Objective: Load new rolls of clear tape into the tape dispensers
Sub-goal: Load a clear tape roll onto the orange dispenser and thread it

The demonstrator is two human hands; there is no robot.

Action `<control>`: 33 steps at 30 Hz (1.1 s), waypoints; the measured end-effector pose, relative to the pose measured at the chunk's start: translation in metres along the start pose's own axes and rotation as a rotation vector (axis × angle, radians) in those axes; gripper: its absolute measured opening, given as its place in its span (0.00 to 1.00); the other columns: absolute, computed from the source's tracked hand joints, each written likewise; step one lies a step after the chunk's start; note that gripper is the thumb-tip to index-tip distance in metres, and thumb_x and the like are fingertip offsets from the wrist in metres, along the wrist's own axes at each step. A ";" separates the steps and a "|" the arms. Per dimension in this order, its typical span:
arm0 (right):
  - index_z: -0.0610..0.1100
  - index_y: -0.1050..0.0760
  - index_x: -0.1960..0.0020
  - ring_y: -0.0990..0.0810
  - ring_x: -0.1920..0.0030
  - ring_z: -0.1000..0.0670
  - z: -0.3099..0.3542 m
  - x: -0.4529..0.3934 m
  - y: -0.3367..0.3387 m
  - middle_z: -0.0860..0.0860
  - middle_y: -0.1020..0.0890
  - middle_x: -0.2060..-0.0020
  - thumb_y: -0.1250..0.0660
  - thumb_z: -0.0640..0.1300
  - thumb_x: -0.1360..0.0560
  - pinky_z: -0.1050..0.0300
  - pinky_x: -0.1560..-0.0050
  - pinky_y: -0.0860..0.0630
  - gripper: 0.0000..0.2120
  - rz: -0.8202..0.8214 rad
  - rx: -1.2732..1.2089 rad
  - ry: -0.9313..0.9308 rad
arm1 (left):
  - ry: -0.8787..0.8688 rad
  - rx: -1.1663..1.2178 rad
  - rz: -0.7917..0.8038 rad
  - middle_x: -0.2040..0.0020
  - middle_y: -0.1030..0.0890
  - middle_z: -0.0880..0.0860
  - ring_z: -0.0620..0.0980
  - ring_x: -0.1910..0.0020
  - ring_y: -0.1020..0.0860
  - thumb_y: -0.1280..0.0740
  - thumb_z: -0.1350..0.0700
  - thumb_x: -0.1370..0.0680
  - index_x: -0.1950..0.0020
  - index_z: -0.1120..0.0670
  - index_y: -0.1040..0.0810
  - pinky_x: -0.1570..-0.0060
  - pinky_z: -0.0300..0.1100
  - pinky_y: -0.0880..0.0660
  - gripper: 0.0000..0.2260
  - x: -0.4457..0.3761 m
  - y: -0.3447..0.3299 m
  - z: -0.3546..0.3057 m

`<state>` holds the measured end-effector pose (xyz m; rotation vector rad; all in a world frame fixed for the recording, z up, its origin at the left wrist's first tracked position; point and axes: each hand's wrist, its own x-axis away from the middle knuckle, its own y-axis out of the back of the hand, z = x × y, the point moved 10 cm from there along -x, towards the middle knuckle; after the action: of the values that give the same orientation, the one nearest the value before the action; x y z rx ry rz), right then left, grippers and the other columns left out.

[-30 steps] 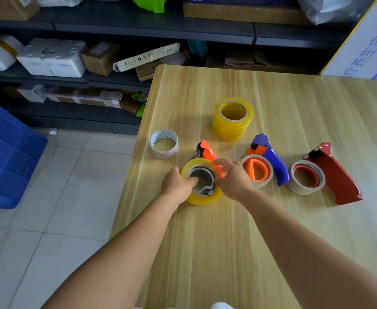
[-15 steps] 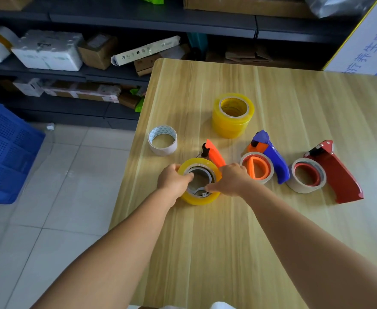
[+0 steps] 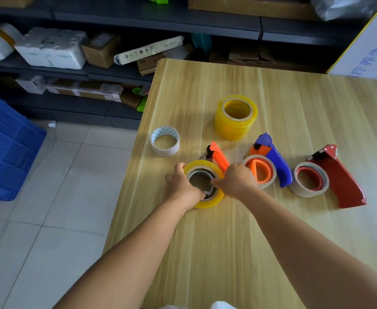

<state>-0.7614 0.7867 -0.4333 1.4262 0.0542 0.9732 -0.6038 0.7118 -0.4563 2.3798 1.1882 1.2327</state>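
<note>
Both my hands have closed in a little on the roll (image 3: pixel 205 168) since half a second ago, the left thumb now reaching further over its near rim, while everything else on the table (image 3: pixel 294 103) lies where it was. My left hand (image 3: pixel 183 188) grips the roll's left side, fingers curled round the outside and thumb over the core; my right hand (image 3: pixel 235 180) pinches its right rim, fingertips dipping into the centre. That yellow-tinted clear roll sits over the hub of the orange dispenser (image 3: pixel 218 156), whose handle sticks out behind it toward the far side. Just right of my right hand lies the blue dispenser (image 3: pixel 276 159), carrying a near-empty core, and further right the red dispenser (image 3: pixel 339 181) with another spent core. A stack of fresh rolls (image 3: pixel 235 121) stands behind the dispensers, and a bare white core (image 3: pixel 164 141) rests near the table's left edge, apart from the rest. Dark shelves (image 3: pixel 138 16) with boxes line the back, and a blue crate (image 3: pixel 4 148) stands on the tiled floor at left
</note>
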 end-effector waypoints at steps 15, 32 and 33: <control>0.43 0.23 0.45 0.29 0.39 0.46 0.008 0.023 0.050 0.49 0.25 0.44 0.37 0.56 0.24 0.55 0.49 0.30 0.18 -0.235 -0.188 0.132 | -0.190 0.190 -0.115 0.52 0.23 0.49 0.47 0.58 0.26 0.41 0.42 0.22 0.37 0.48 0.34 0.61 0.43 0.31 0.17 0.020 0.041 -0.047; 0.47 0.28 0.35 0.16 0.51 0.43 0.006 0.045 0.060 0.47 0.16 0.51 0.22 0.53 0.41 0.38 0.47 0.21 0.36 -0.043 -1.243 0.103 | -0.412 0.415 0.162 0.46 0.25 0.51 0.48 0.52 0.22 0.25 0.56 0.30 0.38 0.52 0.29 0.48 0.47 0.22 0.23 0.071 0.006 -0.098; 0.48 0.27 0.35 0.16 0.51 0.44 0.003 0.044 0.061 0.48 0.16 0.51 0.22 0.54 0.44 0.38 0.47 0.21 0.39 -0.052 -1.241 0.112 | -0.459 0.315 0.105 0.47 0.25 0.51 0.48 0.52 0.22 0.27 0.55 0.29 0.39 0.52 0.28 0.47 0.48 0.22 0.20 0.070 0.012 -0.102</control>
<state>-0.7639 0.8011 -0.3593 0.2258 -0.3727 0.7836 -0.6520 0.7389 -0.3449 2.7704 1.1802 0.4929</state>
